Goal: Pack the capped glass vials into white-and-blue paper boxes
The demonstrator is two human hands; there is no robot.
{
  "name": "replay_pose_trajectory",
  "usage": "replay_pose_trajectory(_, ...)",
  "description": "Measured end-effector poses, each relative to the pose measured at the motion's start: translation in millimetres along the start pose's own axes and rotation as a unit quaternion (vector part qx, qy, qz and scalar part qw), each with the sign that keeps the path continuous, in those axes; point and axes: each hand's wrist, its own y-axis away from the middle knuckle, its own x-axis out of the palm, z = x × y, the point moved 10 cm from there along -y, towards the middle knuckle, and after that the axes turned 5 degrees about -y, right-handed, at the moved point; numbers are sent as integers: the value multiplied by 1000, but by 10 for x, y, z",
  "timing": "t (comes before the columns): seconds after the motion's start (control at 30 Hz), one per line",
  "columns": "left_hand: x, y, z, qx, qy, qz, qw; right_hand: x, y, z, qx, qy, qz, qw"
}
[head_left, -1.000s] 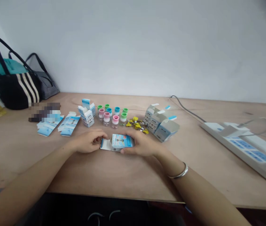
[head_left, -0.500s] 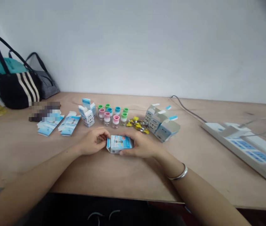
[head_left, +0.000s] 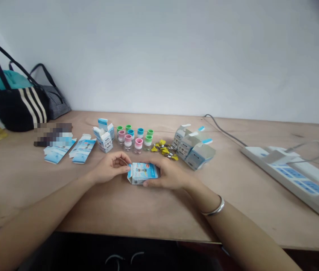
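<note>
"Where is the small box (head_left: 145,171) found?"

"It is held in the middle of the counter (head_left: 137,212), between the two hands, with its printed face turned upward. Whether it is rested fully on the surface cannot be told."

"How is it gripped?"

"Its right end is clasped by the right hand (head_left: 170,174), the thumb laid along the near side and the fingers along the far side. A silver bangle (head_left: 218,209) is worn on that wrist."

"And the left hand (head_left: 111,168)?"

"Its fingers are curled, and the thumb is set close against the end flap (head_left: 129,174). Whether the flap is pinched or only touched cannot be told."

"What is placed beyond the hands?"

"Small bottles (head_left: 128,139) with pink, blue and green rims are grouped there, and a cluster of yellow-topped metal pieces (head_left: 165,151) is laid to their right. Farther right, open boxes (head_left: 200,158) are stood together with their flaps raised."

"What is seen on the left?"

"Two upright boxes (head_left: 104,142) are set beside the bottles, and flattened cartons (head_left: 84,150) are laid farther left. A black bag (head_left: 9,111) with white stripes is placed near the wall."
</note>
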Motion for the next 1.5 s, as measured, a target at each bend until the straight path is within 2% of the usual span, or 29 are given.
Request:
replay_pose_trajectory(0.1, 22, -13, 40, -5, 12, -10, 1000, -9, 4, -4, 9, 7, -8, 1000)
replay_pose_trajectory(0.23, 36, -1, 64, -5, 24, -30, 999, 2, -12, 41, -17, 3, -1, 1000)
replay_pose_trajectory(0.33, 20, 47, -115, 59, -45, -48, 996, -7, -26, 43, -34, -5, -5, 999)
replay_pose_trajectory(0.4, 79, 104, -323, 135, -158, -42, 977, -17, -33, 27, -40, -14, -14, 999)
replay_pose_trajectory(0.47, 235, 166, -473, 205, -280, -10, 938, -17, -35, 9, -45, -18, -24, 999)
replay_pose_trajectory(0.53, 390, 209, -514, 250, -368, 20, 895, -4, -29, -13, -46, -19, -29, 998)
replay_pose_trajectory(0.6, 471, 221, -493, 272, -418, 23, 866, -12, -15, -63, -29, -15, -40, 999)
replay_pose_trajectory(0.67, 490, 210, -446, 277, -442, 15, 853, -50, 10, -131, 2, -5, -55, 998)
replay_pose_trajectory(0.77, 449, 188, -394, 268, -442, 9, 856, -59, 41, -190, 35, 10, -31, 999)
replay_pose_trajectory(0.87, 353, 177, -406, 249, -416, 3, 875, -88, 53, -209, 52, 18, -20, 998)
replay_pose_trajectory(0.93, 272, 170, -425, 228, -393, -4, 891, -189, 54, -186, 45, 7, -72, 996)
replay_pose_trajectory(1.0, 186, 157, -419, 197, -367, -12, 909, -270, 61, -116, 8, -28, -128, 991)
replay_pose_trajectory(1.07, 74, 137, -369, 149, -343, -29, 927, -307, 75, -52, -30, -61, -163, 984)
replay_pose_trajectory(1.13, -88, 115, -253, 74, -346, -65, 933, -293, 79, -34, -39, -51, -169, 983)
replay_pose_trajectory(1.2, -299, 123, -113, -14, -376, -120, 919, -218, 64, -43, -27, 6, -138, 990)
replay_pose_trajectory(1.3, -561, 166, 40, -113, -429, -177, 879, -12, 37, -63, -14, 98, -35, 995)
replay_pose_trajectory(1.4, -685, 164, 114, -161, -495, -175, 835, 145, 42, -77, -12, 137, 42, 990)
replay_pose_trajectory(1.5, -738, 136, 136, -181, -573, -152, 784, 207, 48, -82, -13, 148, 65, 987)
